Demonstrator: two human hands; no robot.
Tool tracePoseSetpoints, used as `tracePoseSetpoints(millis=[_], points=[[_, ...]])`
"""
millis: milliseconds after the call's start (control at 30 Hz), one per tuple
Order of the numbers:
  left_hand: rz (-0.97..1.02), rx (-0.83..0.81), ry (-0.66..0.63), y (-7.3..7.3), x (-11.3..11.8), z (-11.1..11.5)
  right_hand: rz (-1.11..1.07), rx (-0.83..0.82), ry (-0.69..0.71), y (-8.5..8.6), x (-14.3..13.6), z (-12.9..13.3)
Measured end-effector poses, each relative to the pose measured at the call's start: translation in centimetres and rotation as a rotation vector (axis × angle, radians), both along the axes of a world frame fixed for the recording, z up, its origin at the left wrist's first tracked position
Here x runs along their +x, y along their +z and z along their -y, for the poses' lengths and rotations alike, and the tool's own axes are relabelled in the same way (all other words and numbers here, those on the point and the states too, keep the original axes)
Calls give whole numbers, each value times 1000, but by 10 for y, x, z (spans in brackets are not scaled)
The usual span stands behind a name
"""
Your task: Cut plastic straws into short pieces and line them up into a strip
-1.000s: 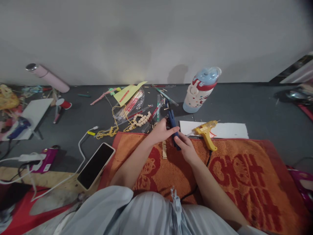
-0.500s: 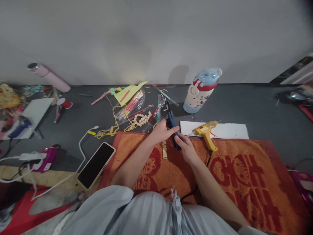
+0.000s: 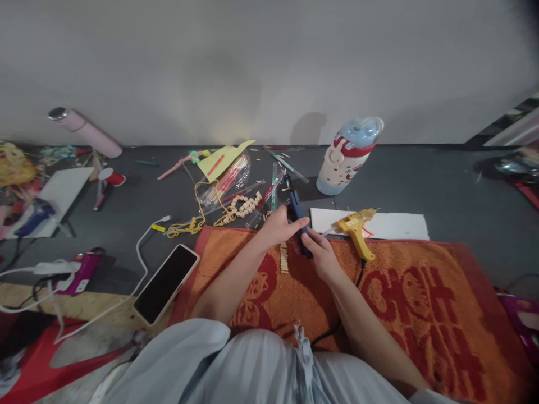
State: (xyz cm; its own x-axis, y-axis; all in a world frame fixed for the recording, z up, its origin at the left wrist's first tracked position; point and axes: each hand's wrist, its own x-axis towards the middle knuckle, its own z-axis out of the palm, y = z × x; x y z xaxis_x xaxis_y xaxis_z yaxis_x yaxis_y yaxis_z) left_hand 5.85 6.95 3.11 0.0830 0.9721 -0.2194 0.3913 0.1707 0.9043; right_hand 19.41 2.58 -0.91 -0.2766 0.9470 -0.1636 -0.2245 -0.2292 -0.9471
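Both my hands are closed on a dark blue tool (image 3: 295, 203) with a narrow far end, held over the far edge of an orange towel (image 3: 404, 325). My left hand (image 3: 278, 227) grips its left side, thumb lying across it. My right hand (image 3: 322, 253) wraps its near end from the right. A short column of small pale sticks (image 3: 284, 261) lies on the towel below my left hand. To the right, a yellow glue gun (image 3: 356, 230) rests partly on a white strip (image 3: 400, 226). The fingers behind the tool are hidden.
Beyond my hands stands a white and blue bottle (image 3: 345, 160). Left of it lie clear tubes, a yellow paper (image 3: 223, 160), yellow string and a beaded loop (image 3: 244, 206). A phone (image 3: 166, 284) and white cable lie left; a pink flask (image 3: 90, 134) leans against the wall.
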Motion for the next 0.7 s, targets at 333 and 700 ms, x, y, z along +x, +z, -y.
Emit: tracePoseSetpoints(millis=[333,700], points=[[18,-21,7,1,1,1,-40,-57,-3,0,0,0],[385,-88,153,17,-17,-8,-8,-52,44,16,0,1]])
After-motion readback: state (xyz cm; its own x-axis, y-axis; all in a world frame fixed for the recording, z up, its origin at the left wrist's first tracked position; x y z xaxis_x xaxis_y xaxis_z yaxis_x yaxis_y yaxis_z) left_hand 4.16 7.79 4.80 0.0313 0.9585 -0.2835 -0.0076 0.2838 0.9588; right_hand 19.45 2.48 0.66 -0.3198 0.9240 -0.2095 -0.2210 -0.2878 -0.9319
